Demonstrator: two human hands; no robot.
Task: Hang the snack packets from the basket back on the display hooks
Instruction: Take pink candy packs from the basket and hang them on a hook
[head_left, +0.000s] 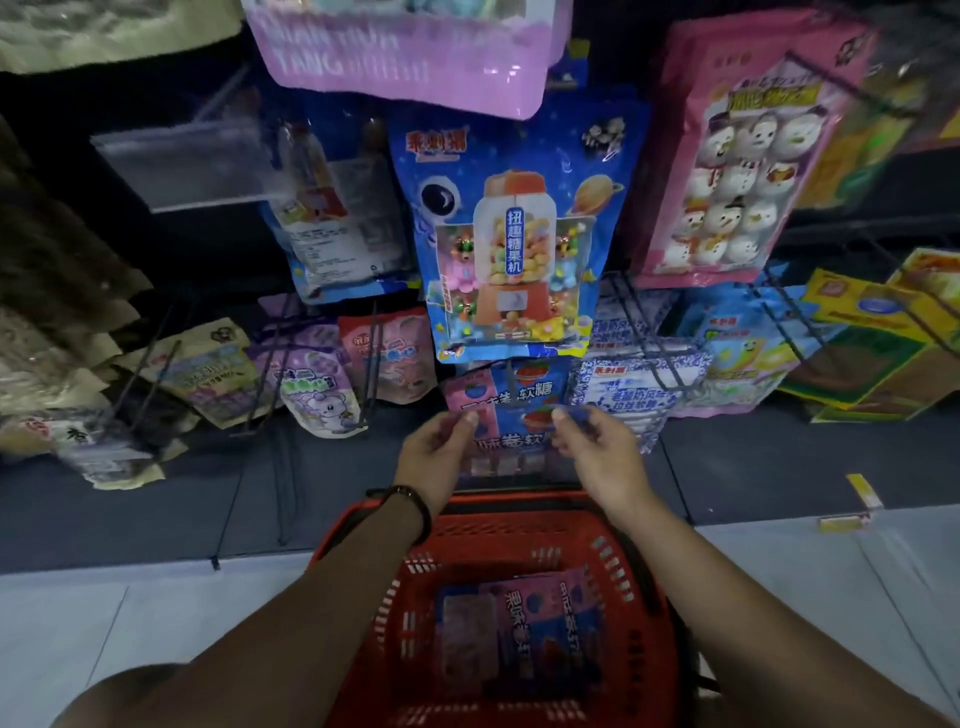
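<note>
Head view shows the job partway through. The left hand (435, 451) and the right hand (593, 457) each pinch a top corner of a pink-and-blue snack packet (511, 447) between thumb and curled fingers. They hold it upright above the far rim of the red basket (363, 525), low against the display. Just behind it a matching packet (535, 385) already hangs on a thin dark hook (510, 382). Whether the held packet's hole has reached that prong cannot be told, as the frame is dim and blurred there. I judge it is not yet threaded on. Down in the basket lie more packets (519, 629), at least two of the same pink-and-blue kind, so several hangings remain. Other rows, such as the blue candy-machine bag (514, 234), look fully stocked.
</note>
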